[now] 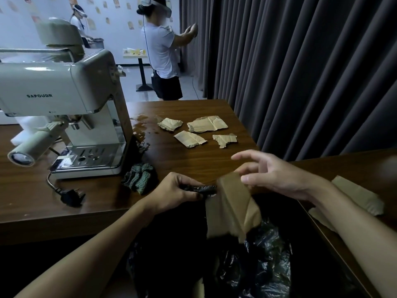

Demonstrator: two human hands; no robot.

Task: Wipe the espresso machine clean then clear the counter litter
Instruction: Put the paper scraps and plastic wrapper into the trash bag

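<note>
Viewpoint: I look from head height, forward and down onto the dark brown wooden counter [193, 164].
Facing: toward the dark grey pleated curtain [300, 72]; cream metal espresso machine [64, 87] at left.
Nearness: my left hand [178, 190] and right hand [277, 173] close below.

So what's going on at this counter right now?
A person is clearing paper litter into a black bin bag. The left hand pinches the bag's rim to hold it open. The right hand, fingers spread, hovers over a brown paper scrap that is partly inside the bag's mouth. Four torn paper pieces lie on the counter, and a paper sheet lies at the right. A green cloth sits by the espresso machine, with a wet patch nearby.
</note>
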